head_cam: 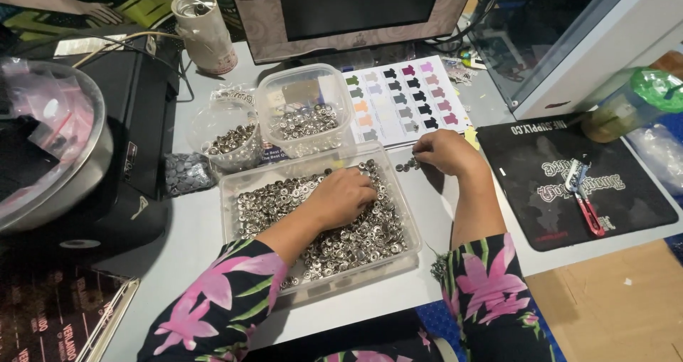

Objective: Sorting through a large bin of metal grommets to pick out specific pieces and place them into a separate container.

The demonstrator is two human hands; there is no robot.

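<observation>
I take the big clear tray [231, 191] as my landmark. It is a see-through plastic box, full of small round shiny metal snaps [356, 244].

Far left of the tray I see a round silver bowl [85, 170] with a crinkly plastic bag in it. Its left side is cut off. Just behind the tray stand 2 smaller clear tubs. The left tub [229, 128] is round, and the right tub [307, 113] is square with soft corners. Both hold more shiny snaps.

My left hand [341, 197] lies inside the tray, on top of the snaps. Its fingers are curled down into the pile. I cannot tell if they pinch one, because the hand hides the tips.

Behind the tray, to the right, lies a white card [409, 98] with rows of tiny shirt shapes in many colours.

My right hand [445, 152] rests on the table just right of the tray. Its fingers are bunched close at a little heap of snaps [407, 165], touching them. The tips are too small for me to see well.

Far right of the tray is a flat black mat [569, 184] with a red and silver tool [585, 198] on it.
</observation>
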